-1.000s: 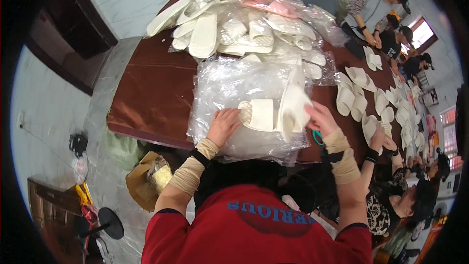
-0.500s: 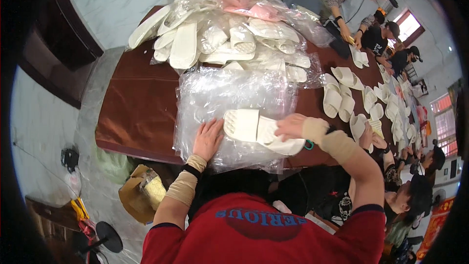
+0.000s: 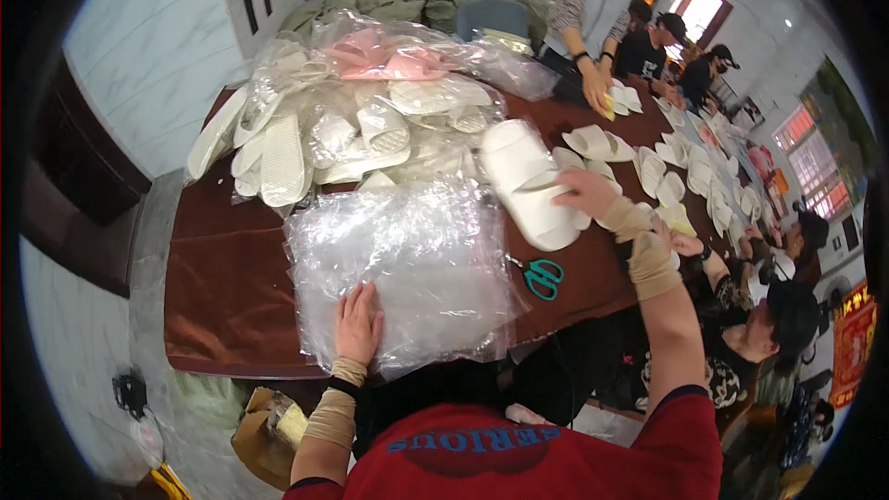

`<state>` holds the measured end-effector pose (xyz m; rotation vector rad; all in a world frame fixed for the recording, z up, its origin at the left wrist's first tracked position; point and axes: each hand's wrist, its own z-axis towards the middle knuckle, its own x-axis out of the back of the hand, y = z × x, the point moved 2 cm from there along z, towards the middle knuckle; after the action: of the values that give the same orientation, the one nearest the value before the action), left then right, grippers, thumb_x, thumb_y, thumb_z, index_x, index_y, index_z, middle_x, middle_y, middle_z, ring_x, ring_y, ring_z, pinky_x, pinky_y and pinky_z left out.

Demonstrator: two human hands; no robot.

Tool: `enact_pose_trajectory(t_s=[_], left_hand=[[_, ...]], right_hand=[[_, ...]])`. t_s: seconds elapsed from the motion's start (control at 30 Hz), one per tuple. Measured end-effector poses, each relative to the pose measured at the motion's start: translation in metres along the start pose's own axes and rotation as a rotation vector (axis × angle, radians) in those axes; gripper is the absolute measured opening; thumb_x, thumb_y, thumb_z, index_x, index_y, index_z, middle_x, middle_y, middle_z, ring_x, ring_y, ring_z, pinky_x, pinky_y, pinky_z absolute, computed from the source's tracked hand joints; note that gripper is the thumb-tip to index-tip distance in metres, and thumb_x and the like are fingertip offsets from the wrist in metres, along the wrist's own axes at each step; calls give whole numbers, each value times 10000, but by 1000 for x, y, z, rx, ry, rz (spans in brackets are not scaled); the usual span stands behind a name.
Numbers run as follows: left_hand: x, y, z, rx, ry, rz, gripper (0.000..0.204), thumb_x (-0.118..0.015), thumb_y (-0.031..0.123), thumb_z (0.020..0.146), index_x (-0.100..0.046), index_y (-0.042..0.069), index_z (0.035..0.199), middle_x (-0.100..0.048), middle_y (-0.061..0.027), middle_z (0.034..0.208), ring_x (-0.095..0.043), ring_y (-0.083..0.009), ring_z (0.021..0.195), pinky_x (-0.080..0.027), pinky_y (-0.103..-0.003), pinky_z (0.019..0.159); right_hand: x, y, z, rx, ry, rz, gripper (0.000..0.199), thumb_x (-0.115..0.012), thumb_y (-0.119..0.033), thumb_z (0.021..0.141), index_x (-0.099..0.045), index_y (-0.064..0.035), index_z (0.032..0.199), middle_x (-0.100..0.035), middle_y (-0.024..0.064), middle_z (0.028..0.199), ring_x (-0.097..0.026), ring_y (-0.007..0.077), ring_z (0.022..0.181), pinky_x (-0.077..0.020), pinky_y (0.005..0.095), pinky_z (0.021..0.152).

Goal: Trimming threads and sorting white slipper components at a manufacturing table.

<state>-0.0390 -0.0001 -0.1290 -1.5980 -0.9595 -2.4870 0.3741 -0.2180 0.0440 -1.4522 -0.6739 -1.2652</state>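
My left hand [image 3: 357, 326] lies flat, fingers stretched, on the near left part of a stack of clear plastic bags [image 3: 407, 268]. It holds nothing. To the right of the stack, my right hand [image 3: 590, 194] grips a white slipper [image 3: 532, 187] by its right side, with the fingers partly hidden from view. The slipper is tilted, its one end pointing to the far left. Just behind and beside it, more white slippers [image 3: 597, 143] lie on the brown table cover. Green-handled scissors [image 3: 543, 279] rest on the table between the bags and my right forearm.
A heap of bagged white slippers [image 3: 287, 162], with bagged pink ones [image 3: 384, 56] on top, fills the far side of the table [image 3: 231, 287]. Co-workers work along the right side, one person's hand [image 3: 687, 244] close to my right forearm. A cardboard box [image 3: 264, 449] stands below the table's left edge.
The white slipper has gone from above the bags to their right, carried by my right hand. The scissors now show fully. My left hand stays on the bags, and the whole view has shifted.
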Motion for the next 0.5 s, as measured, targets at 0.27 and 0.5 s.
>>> enact_pose_trajectory(t_s=[0.27, 0.5], left_hand=[[-4, 4, 10, -24, -50, -11, 496, -561, 191, 868, -438, 77, 1335, -472, -72, 1372, -378, -260, 1320, -252, -449, 1103], [6, -1, 8, 23, -71, -6, 430, -571, 189, 856, -517, 86, 1269, -473, -63, 1381, -386, -248, 1320, -256, -461, 1100]], right_hand=[[21, 105, 43, -152, 262, -406, 305, -640, -236, 812, -593, -167, 1105, -581, 97, 1044, -597, 311, 953, -481, 416, 816], [-87, -9, 203, -44, 263, -352, 453, -638, -199, 802, -528, -212, 1241, -567, 103, 1135, -555, 300, 1067, -481, 423, 851]])
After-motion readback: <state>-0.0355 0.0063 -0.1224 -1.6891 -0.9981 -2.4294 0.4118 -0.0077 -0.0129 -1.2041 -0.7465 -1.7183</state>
